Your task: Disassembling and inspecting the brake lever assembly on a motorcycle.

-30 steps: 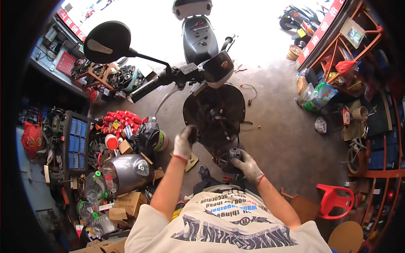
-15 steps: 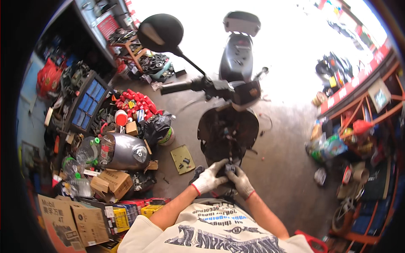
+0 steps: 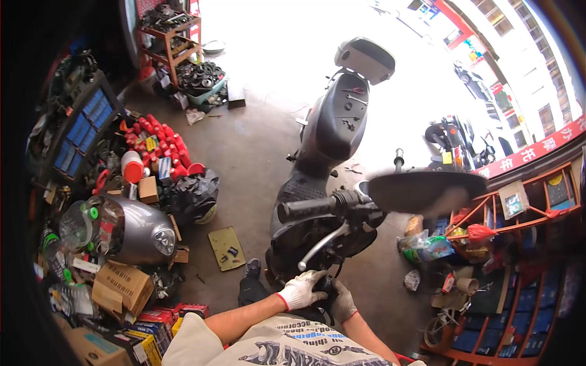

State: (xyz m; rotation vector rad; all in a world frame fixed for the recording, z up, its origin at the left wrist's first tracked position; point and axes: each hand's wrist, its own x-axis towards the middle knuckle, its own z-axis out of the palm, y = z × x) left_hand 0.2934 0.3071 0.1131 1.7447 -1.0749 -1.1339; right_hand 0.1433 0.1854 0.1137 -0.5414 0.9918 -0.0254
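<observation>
A scooter [image 3: 339, 122] stands in front of me, its front panel off and the dark front opening [image 3: 290, 244] facing me. My left hand [image 3: 303, 289], in a white knit glove with a red cuff, is closed at the lower front of it. Beside it, my right hand [image 3: 343, 303], in a greyer glove, is closed too. Between them shows a small dark part [image 3: 329, 291], gripped from both sides; its kind is too small to tell, and fingers hide some of it. Just above the hands are the silver brake lever [image 3: 323, 246], the black handlebar grip [image 3: 305, 209] and the round mirror [image 3: 427, 192].
Left of the scooter, a yellowish tray [image 3: 220, 259] with small parts lies on the floor. Beyond it are a grey scooter panel [image 3: 135, 229], cardboard boxes [image 3: 122, 288] and red bottles [image 3: 162, 143]. Tools lie on the seat [image 3: 342, 116]. An orange rack [image 3: 519, 213] stands at right.
The handlebar has turned, bringing its grip and lever close above my hands; the mirror has swung from upper left to the right. The view has shifted. Both hands stay on the dark part.
</observation>
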